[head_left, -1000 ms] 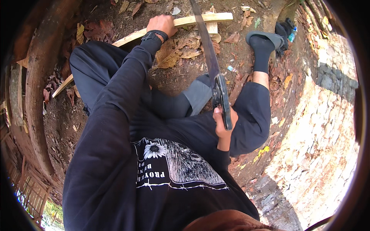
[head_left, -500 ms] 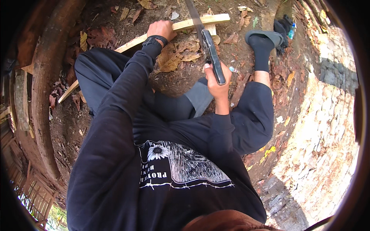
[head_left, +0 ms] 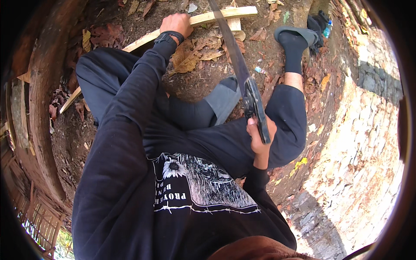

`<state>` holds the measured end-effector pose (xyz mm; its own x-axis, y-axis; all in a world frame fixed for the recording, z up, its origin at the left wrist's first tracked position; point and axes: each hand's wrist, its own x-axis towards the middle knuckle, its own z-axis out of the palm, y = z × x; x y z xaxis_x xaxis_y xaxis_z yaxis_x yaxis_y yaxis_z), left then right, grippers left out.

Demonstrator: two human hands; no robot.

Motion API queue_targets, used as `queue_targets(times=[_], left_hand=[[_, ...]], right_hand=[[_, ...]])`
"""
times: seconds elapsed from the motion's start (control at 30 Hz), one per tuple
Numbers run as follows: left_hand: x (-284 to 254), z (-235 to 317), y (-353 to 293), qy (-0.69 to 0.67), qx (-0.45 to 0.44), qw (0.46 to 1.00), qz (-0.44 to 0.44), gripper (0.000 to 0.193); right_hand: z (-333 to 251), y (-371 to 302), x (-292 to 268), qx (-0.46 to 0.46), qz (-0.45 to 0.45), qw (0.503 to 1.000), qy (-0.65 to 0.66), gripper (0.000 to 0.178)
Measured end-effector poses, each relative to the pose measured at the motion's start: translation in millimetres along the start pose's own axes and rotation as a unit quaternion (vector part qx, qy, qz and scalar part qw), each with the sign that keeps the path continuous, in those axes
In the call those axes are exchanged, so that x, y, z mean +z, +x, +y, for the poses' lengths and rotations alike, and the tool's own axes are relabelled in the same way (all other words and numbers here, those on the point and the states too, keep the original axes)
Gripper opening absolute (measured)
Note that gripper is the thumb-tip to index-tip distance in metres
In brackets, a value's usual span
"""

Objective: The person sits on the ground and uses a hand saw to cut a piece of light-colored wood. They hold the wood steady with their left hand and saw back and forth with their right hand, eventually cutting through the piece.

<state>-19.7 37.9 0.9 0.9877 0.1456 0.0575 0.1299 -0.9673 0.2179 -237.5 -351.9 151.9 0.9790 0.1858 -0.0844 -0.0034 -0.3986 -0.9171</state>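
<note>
My left hand [head_left: 177,24] is closed round a long pale wooden strip [head_left: 204,18], which slants from the far right down to the left and passes under my bent left leg. In my right hand [head_left: 261,138] is the dark handle of a handsaw [head_left: 236,60]. Its blade reaches away from me and lies across the strip, to the right of my left hand. The far end of the blade runs out at the top of the picture. Beneath the strip, close to the blade, sits a short wooden block [head_left: 234,24].
Dry leaves [head_left: 190,56] lie on the bare soil around my feet. My sandalled right foot [head_left: 294,41] is on the right, with a dark bundle [head_left: 318,28] and plastic bottle [head_left: 328,29] beyond it. A thick log [head_left: 45,108] stands left; a large pale trunk [head_left: 355,151] lies right.
My right hand has drawn the saw back toward me and slightly right, so more blade shows on my side of the strip. The left hand keeps its grip, shifted slightly in the picture.
</note>
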Motion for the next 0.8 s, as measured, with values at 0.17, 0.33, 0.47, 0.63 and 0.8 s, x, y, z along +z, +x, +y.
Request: queue_targets(times=[0.17,0.33,0.47,0.63,0.8], left_hand=[[-5.4,3.4,-0.5,-0.004,0.004,1.000,-0.010,0.026],[-8.8,5.4,0.2,0.003,-0.010,1.000,-0.021,0.029],[-1.9,1.9,1.9,0.011,-0.019,1.000,-0.020,0.032],[-4.7,1.1,-4.5,0.015,-0.010,1.000,-0.007,0.027],[-11.2,13.9,-0.9,-0.002,0.003,1.000,-0.023,0.029]], right_hand=[[5.5,114.4,81.9,-0.104,0.022,0.994,0.036,0.010],[4.5,89.1,75.0,-0.062,0.028,0.997,0.039,0.012],[13.9,-12.6,28.2,-0.046,0.028,0.998,-0.022,0.012],[-14.7,-27.1,4.8,-0.048,0.001,0.997,-0.052,0.012],[18.3,81.6,61.2,-0.078,0.031,0.996,0.033,0.013]])
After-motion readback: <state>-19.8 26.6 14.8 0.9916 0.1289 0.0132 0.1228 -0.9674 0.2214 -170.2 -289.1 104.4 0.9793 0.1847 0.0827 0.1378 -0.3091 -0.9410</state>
